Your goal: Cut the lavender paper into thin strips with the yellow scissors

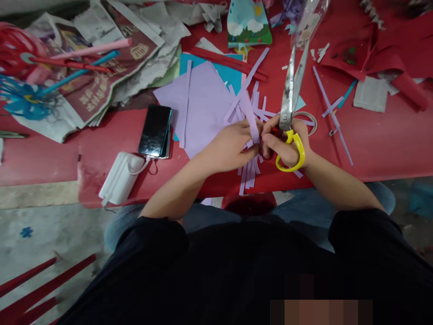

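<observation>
My left hand (pixel 233 142) is closed, with a purple paper strip (pixel 249 117) looped over its fingertips. Close beside it, my right hand (pixel 282 146) keeps scissors (pixel 287 101) against the palm. Their metal blades point away from me, slightly parted, and a yellow handle loop hangs below the fingers. The fingertips of both hands almost meet, and a small dark red bit shows between them; what it is I cannot make out. Under and around the hands lie several loose purple strips (pixel 250 174). A large purple sheet (pixel 203 108) lies left of them, over blue paper (pixel 186 63).
On the red table (pixel 372 144), a phone (pixel 155 131) and white power bank (pixel 122 176) lie to the left. Newspapers (pixel 111 85), blue and red paper pinwheels fill the far left. A tape roll (pixel 311 119) is behind my right hand. Red paper (pixel 392 58) lies far right.
</observation>
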`<state>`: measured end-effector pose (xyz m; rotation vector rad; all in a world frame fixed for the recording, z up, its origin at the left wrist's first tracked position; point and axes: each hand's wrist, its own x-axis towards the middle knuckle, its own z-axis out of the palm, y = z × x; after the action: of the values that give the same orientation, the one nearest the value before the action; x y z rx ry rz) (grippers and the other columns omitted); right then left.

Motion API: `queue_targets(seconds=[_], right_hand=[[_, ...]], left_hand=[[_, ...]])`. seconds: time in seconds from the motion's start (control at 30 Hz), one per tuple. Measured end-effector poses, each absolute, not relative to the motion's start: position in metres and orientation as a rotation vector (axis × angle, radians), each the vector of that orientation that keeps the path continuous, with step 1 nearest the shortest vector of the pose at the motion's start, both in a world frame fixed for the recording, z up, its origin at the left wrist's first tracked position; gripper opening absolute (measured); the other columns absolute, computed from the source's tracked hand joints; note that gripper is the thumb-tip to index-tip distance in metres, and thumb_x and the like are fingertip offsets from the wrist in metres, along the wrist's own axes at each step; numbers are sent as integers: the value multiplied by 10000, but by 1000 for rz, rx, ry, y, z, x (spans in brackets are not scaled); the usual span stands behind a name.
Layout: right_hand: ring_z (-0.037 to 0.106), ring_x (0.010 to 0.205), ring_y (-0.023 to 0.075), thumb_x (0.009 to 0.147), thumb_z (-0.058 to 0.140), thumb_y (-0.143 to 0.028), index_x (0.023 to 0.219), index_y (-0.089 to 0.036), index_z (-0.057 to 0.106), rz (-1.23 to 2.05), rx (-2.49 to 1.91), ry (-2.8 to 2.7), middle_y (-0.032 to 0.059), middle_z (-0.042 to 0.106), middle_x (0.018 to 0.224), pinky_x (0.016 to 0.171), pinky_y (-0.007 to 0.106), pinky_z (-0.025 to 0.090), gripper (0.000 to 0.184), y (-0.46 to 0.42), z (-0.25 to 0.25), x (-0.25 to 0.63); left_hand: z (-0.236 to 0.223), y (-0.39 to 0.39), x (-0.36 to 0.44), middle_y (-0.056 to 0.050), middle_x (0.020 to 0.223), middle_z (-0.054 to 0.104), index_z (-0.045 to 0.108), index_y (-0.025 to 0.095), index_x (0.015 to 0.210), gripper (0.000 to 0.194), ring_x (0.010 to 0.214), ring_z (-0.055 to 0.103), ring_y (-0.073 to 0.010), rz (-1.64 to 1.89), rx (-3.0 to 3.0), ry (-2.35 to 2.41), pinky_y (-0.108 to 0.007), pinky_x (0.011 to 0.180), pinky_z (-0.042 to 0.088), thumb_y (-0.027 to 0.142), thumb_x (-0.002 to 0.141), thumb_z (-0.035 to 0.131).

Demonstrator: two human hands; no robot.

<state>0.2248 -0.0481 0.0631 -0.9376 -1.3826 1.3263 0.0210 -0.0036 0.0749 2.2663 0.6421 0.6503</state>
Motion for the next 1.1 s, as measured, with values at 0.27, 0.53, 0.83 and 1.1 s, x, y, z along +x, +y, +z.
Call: queue_targets(seconds=[0.27, 0.53, 0.83, 1.1], right_hand=[[627, 454, 150, 937, 809, -600, 971, -265, 632, 1265, -1014, -1303, -58, 684, 602, 474, 310, 541, 380, -41, 61, 225], [605, 443, 171, 886, 784, -635, 927, -286, 598, 1072, -1169, -1145, -66, 624, 540, 489, 338, 518, 398, -29, 60, 221], [606, 456, 171, 897, 727, -614, 938, -282, 565, 1162, -1184, -1115, -55, 638, 560, 507, 338, 543, 372, -22, 57, 222], [604, 454, 142, 933, 754, -575, 968, -264, 587, 1232, -1088, -1113, -59, 662, 589, 475, 302, 525, 356, -15, 39, 231]], left_hand=[[76, 2, 19, 1, 636, 617, 588, 225, 704, 203, 573, 546, -157, 740, 2136, 981, -360, 615, 377, 180, 868, 697], [56, 22, 15, 36, 656, 678, 527, 264, 935, 287, 506, 625, -161, 791, 1627, 992, -329, 521, 453, 140, 784, 737], [34, 122, 6, 25, 725, 666, 483, 278, 996, 579, 608, 542, -126, 679, 1184, 1092, -331, 587, 395, 407, 613, 898], [93, 348, 29, 23, 652, 189, 237, 243, 735, 977, 849, 249, -152, 671, 1653, 1024, -436, 887, 447, 973, 443, 817]])
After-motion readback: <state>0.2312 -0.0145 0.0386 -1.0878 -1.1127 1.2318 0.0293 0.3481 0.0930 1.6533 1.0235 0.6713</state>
